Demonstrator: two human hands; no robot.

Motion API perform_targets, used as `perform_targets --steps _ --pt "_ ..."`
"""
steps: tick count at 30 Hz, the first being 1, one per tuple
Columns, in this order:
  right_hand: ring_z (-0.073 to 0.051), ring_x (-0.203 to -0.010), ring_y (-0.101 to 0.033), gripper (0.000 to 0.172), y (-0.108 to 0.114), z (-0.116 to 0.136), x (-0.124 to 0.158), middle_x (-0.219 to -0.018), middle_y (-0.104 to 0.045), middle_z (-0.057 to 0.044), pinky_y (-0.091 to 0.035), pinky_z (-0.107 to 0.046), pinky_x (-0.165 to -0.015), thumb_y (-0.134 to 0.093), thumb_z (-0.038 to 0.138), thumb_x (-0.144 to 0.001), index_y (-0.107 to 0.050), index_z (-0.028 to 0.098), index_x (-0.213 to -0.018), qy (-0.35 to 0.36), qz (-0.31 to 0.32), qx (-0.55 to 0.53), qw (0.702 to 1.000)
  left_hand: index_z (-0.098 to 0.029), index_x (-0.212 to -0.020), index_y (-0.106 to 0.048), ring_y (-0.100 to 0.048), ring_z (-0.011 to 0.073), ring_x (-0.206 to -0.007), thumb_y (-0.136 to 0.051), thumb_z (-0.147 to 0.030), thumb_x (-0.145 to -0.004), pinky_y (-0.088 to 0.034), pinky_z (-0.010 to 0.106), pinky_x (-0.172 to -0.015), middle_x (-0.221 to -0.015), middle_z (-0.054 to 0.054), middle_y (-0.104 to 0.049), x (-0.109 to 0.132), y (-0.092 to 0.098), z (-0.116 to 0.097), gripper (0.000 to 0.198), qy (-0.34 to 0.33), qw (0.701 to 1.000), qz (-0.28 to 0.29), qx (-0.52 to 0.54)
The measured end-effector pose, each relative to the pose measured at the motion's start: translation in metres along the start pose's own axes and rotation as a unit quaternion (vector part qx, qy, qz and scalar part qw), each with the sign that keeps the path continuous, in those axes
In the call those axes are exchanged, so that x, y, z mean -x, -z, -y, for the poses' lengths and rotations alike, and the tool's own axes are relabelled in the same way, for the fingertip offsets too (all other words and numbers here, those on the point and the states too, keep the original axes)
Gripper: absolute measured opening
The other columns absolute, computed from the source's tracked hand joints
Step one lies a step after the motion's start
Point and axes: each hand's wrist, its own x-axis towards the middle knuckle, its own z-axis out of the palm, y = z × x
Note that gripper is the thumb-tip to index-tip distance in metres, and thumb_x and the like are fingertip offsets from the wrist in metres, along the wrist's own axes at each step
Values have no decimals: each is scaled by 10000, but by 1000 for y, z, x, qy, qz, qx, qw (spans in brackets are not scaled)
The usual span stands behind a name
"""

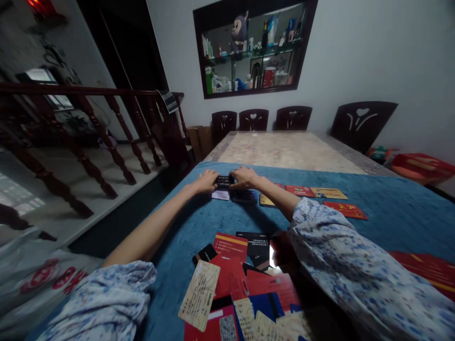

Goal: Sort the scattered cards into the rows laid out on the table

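Note:
At the far part of the blue cloth, my left hand [206,182] and my right hand [245,178] grip opposite ends of a black card [224,181] with pale print. Whether it is one card or a stack I cannot tell. Just below it lie a whitish card [220,194] and a dark stack of cards [244,196]. Beyond my right forearm are a red-and-green card [299,191], a yellowish card [330,193] and a red card [345,210]. Nearer me spreads a loose pile of mixed cards, with a cream card [199,294] on top and red cards [231,246] behind it.
The blue cloth [170,265] covers the near part of a long table [273,149]. More red cards [426,272] lie at the right. A white plastic bag [42,274] is at the left, beside a wooden railing [117,147]. Several dark chairs [294,118] stand around the far end.

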Motion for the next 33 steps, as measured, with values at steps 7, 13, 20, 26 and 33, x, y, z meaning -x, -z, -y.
perform_targets --steps 7,13,20,26,33 --pt "-347 -1237 -510 455 -7 -5 -17 -1302 -624 -155 -460 -459 -934 -602 426 -834 -646 204 -1229 -20 18 0 1000 -183 -1291 -537 -475 299 -1227 -525 -171 -820 -455 416 -987 -1346 116 -526 -24 -9 9 471 0 1000 5 -24" --pt "-348 -1245 -508 463 -9 -10 -29 -1319 -620 -154 -476 -458 -923 -588 428 -830 -659 205 -1229 -19 31 4 999 -172 -1268 -565 -520 267 -1185 -517 -163 -816 -449 365 -1006 -1318 107 -564 -39 -14 16 455 -5 1000 10 -23" --pt "-354 -1216 -528 483 -13 -12 -42 -1284 -646 -146 -484 -460 -912 -604 442 -801 -681 221 -1224 -20 55 23 998 -166 -1159 -646 -593 236 -1127 -558 -147 -773 -461 296 -991 -1209 85 -664 -52 -20 26 396 -27 999 23 -3" --pt "-360 -1211 -522 471 -17 -13 -48 -1243 -665 -156 -467 -485 -944 -615 432 -793 -699 190 -1188 -25 60 27 997 -200 -1106 -681 -622 227 -1094 -593 -145 -732 -480 273 -957 -1135 44 -704 -56 -22 28 388 -33 999 20 21" --pt "-332 -1129 -590 388 -16 -11 -50 -1064 -729 -141 -485 -455 -924 -652 332 -757 -732 172 -1101 -35 71 -4 997 -202 -1074 -693 -632 251 -1076 -604 -114 -682 -498 288 -919 -1068 42 -714 -56 -20 25 411 -31 999 20 32"
